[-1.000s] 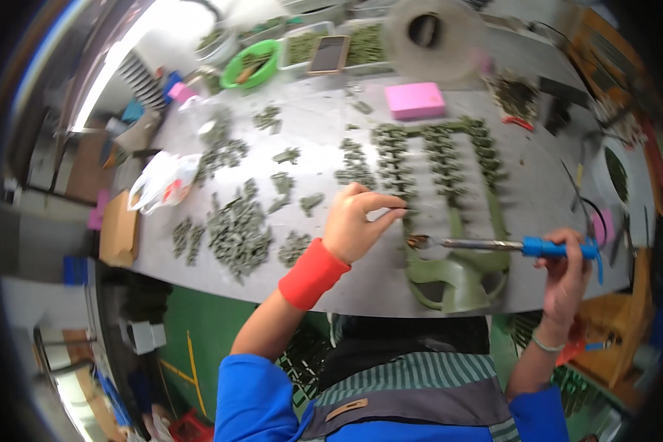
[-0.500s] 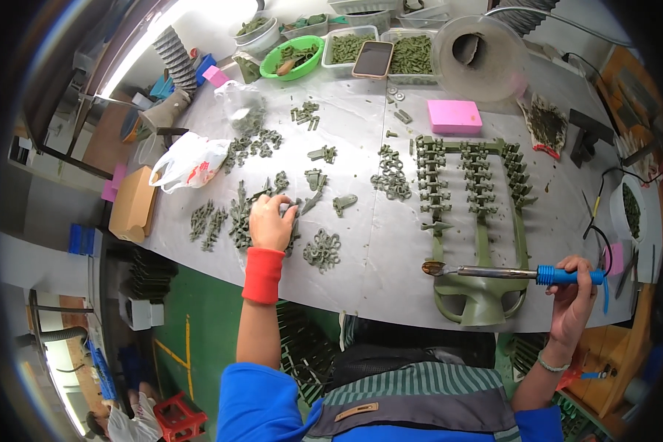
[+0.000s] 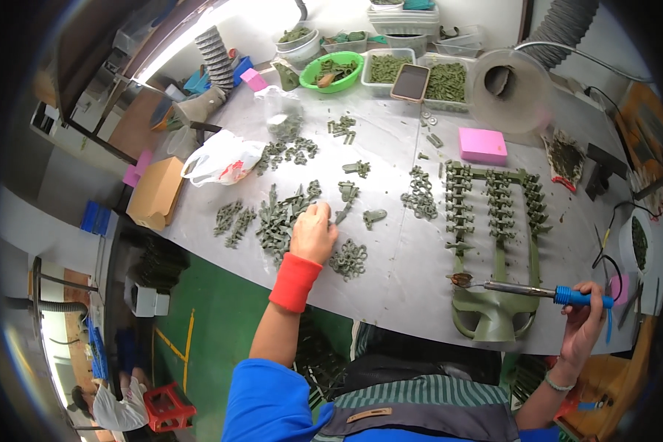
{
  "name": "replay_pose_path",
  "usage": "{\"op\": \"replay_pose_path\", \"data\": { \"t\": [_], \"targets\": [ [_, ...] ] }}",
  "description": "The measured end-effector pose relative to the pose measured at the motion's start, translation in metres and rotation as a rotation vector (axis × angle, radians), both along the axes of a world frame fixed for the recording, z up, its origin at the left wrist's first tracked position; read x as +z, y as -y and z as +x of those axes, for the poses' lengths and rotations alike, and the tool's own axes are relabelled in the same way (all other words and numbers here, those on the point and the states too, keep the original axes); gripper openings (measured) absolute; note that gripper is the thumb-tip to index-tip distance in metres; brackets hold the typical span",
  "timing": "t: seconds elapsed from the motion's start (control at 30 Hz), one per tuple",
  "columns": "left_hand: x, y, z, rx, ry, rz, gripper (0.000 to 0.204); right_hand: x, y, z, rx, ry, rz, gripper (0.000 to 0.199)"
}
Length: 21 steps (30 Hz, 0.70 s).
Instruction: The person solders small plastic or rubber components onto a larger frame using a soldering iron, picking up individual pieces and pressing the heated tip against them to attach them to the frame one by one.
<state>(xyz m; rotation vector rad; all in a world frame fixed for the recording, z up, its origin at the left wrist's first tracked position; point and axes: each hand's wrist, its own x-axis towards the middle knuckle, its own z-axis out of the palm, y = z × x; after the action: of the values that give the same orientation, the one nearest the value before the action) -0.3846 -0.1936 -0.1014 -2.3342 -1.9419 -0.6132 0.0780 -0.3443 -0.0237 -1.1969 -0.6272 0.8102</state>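
My left hand [image 3: 314, 234], with a red wristband [image 3: 295, 282], is at the right side of a heaped pile of small olive-green plastic parts [image 3: 276, 225]. Its fingers are curled together, and whatever they pinch is hidden. In my right hand [image 3: 586, 320] is a soldering iron [image 3: 527, 289] with a blue handle, held level. The iron's brown, crusted tip hovers over the near part of a large green frame [image 3: 493, 313]. Rows of small green parts [image 3: 499, 199] line the frame's three bars. A ring-shaped cluster of parts [image 3: 348, 259] lies right of my left hand.
Further small part groups [image 3: 420, 193] lie across the grey table. A pink block [image 3: 482, 146], a phone [image 3: 410, 82], parts tubs [image 3: 390, 68], a green bowl [image 3: 332, 72] and an extraction funnel [image 3: 512, 88] stand behind. A plastic bag [image 3: 225, 157] and cardboard box [image 3: 156, 193] are left.
The whole view has shifted, with the table appearing further right. My left hand has moved right and nearer across the pile, its fingers drawn together. My right hand still holds the soldering iron.
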Motion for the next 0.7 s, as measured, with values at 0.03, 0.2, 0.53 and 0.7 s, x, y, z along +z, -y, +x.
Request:
{"op": "replay_pose_path", "data": {
  "t": [0.03,0.2,0.53,0.7],
  "targets": [
    [-0.002,-0.001,-0.003,-0.012,-0.007,0.008,0.013,0.0,0.001,0.002,0.003,-0.019,-0.012,0.02],
    [0.006,0.003,-0.018,0.039,0.138,0.041,0.015,-0.002,-0.001,0.004,0.025,-0.045,-0.037,0.021],
    [0.04,0.034,0.121,-0.41,0.959,-0.546,0.024,0.001,0.002,0.006,0.002,-0.067,0.016,0.02],
    [0.034,0.03,0.119,-0.308,1.034,-0.705,0.021,0.0,0.003,0.006,-0.018,-0.08,0.025,0.02]
  ]
}}
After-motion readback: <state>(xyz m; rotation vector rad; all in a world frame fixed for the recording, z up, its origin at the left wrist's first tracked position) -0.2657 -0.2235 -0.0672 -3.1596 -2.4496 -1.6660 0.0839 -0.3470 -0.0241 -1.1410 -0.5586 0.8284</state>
